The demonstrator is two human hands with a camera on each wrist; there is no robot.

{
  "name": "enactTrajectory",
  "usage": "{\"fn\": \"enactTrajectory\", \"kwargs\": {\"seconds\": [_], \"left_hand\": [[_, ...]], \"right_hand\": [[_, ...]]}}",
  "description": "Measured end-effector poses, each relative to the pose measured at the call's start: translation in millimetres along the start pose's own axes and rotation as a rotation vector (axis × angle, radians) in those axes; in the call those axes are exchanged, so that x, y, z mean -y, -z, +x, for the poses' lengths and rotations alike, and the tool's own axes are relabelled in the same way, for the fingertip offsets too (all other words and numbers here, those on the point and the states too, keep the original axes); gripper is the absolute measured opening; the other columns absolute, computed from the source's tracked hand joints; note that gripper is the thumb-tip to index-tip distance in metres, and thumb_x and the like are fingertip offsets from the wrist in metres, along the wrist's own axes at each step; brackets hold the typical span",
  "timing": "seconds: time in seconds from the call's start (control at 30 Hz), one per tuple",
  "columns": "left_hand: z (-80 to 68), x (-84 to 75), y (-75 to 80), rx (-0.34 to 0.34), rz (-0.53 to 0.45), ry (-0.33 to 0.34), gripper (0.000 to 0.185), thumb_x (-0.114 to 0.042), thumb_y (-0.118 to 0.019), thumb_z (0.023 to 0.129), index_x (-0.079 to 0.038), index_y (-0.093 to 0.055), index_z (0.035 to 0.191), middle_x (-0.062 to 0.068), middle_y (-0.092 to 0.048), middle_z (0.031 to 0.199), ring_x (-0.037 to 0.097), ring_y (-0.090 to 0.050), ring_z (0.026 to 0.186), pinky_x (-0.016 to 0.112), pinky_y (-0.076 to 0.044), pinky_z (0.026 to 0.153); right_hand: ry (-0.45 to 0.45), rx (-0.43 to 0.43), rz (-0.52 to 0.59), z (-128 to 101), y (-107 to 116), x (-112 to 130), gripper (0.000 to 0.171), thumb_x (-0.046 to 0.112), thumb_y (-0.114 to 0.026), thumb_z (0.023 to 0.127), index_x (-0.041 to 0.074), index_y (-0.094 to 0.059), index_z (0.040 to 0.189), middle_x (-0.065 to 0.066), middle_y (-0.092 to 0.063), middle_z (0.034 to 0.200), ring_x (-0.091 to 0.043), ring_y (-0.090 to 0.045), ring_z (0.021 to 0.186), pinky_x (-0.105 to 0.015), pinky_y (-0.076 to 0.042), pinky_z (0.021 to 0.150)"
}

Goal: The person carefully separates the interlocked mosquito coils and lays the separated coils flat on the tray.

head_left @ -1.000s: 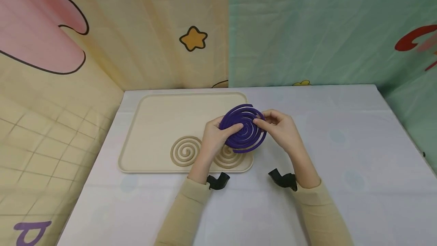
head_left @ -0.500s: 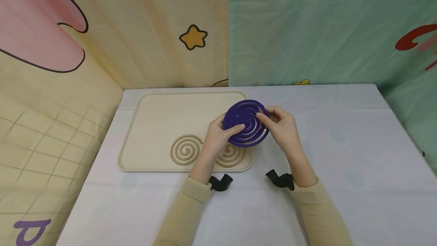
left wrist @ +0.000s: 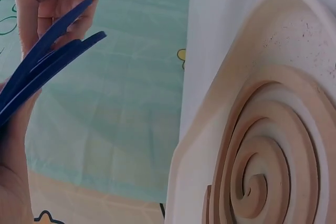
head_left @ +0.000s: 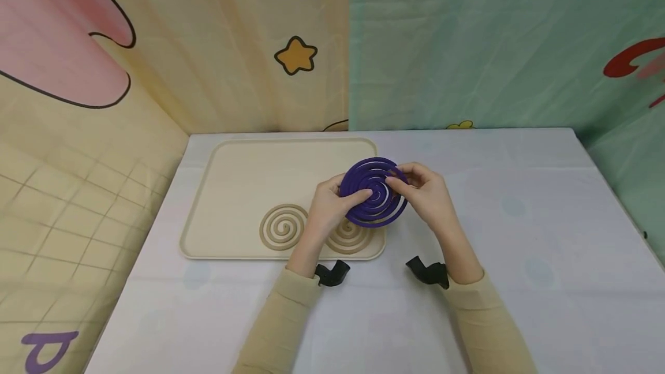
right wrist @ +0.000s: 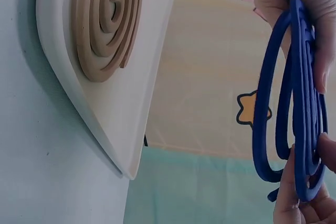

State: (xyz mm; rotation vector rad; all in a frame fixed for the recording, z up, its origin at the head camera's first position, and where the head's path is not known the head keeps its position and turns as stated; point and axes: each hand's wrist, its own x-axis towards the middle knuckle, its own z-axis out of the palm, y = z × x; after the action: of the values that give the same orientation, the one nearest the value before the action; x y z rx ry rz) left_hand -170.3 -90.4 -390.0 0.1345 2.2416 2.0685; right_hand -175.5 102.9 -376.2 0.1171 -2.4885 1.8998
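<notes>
A purple-blue mosquito coil (head_left: 357,180), seemingly two spirals nested together, is held up above the right end of a cream tray (head_left: 249,175). My left hand (head_left: 326,206) grips its left side, with the thumb lying across the front towards the centre. At the right rim my right hand (head_left: 430,194) pinches an outer strand between thumb and fingers. Seen edge-on in the right wrist view, the coil (right wrist: 300,87) has outer strands standing apart from the flat stack. Loose strand ends of the coil (left wrist: 46,45) fan out in the left wrist view.
Two beige spiral coils, the left one (head_left: 283,228) and the right one (head_left: 349,241), lie along the tray's front edge; my left hand and the purple coil partly cover the right one. A white cloth covers the table (head_left: 519,218). Printed curtains stand behind.
Both hands raised the purple coil slightly and moved it right, then lowered it a little. The coil has turned, and its loose ends at the top and bottom no longer stick out.
</notes>
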Motion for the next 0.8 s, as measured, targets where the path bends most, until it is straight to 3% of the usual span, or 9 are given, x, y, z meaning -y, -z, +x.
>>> {"fn": "enactTrajectory", "kwargs": {"seconds": [0.17, 0.37, 0.53, 0.67, 0.8], "left_hand": [[1.0, 0.1, -0.8, 0.116, 0.103, 0.023, 0.039, -0.018, -0.078, 0.084, -0.005, -0.07, 0.119, 0.014, -0.073, 0.112, 0.023, -0.072, 0.097, 0.03, -0.058, 0.082], [2.0, 1.9, -2.7, 0.117, 0.112, 0.033, 0.039, -0.019, -0.079, 0.083, -0.006, -0.07, 0.119, 0.013, -0.073, 0.113, 0.023, -0.072, 0.098, 0.031, -0.058, 0.083], [2.6, 6.1, -9.1, -0.024, -0.034, 0.04, 0.039, -0.018, -0.078, 0.084, -0.004, -0.068, 0.119, 0.015, -0.073, 0.111, 0.025, -0.072, 0.1, 0.032, -0.058, 0.086], [2.4, 7.8, -17.0, -0.188, -0.231, 0.015, 0.038, -0.011, -0.078, 0.083, -0.001, -0.067, 0.118, 0.017, -0.072, 0.113, 0.022, -0.072, 0.1, 0.031, -0.058, 0.087], [3.5, 8.6, -23.9, -0.281, -0.389, -0.007, 0.036, -0.002, -0.075, 0.083, 0.003, -0.065, 0.117, 0.02, -0.072, 0.109, 0.018, -0.072, 0.093, 0.03, -0.059, 0.083]], "right_hand": [[0.078, 0.026, -0.147, -1, 1, 1, 0.028, 0.016, -0.073, 0.09, -0.001, -0.068, 0.111, -0.017, -0.07, 0.109, -0.003, -0.063, 0.091, -0.011, -0.05, 0.078], [0.106, 0.04, -0.146, -1, -1, 2, 0.027, 0.015, -0.074, 0.089, 0.0, -0.069, 0.111, -0.018, -0.071, 0.109, -0.007, -0.064, 0.09, -0.012, -0.052, 0.076], [0.003, -0.023, -0.049, 1, -4, 2, 0.034, 0.018, -0.073, 0.089, -0.001, -0.065, 0.116, -0.014, -0.07, 0.109, -0.001, -0.061, 0.088, -0.011, -0.05, 0.077], [-0.076, -0.047, 0.088, 2, -8, 0, 0.034, 0.013, -0.075, 0.087, -0.004, -0.063, 0.114, 0.004, -0.069, 0.094, 0.001, -0.063, 0.083, -0.013, -0.052, 0.076], [-0.113, -0.027, 0.14, 3, -12, -2, 0.027, 0.009, -0.074, 0.087, -0.003, -0.061, 0.107, 0.014, -0.064, 0.08, 0.0, -0.06, 0.078, -0.014, -0.052, 0.074]]}}
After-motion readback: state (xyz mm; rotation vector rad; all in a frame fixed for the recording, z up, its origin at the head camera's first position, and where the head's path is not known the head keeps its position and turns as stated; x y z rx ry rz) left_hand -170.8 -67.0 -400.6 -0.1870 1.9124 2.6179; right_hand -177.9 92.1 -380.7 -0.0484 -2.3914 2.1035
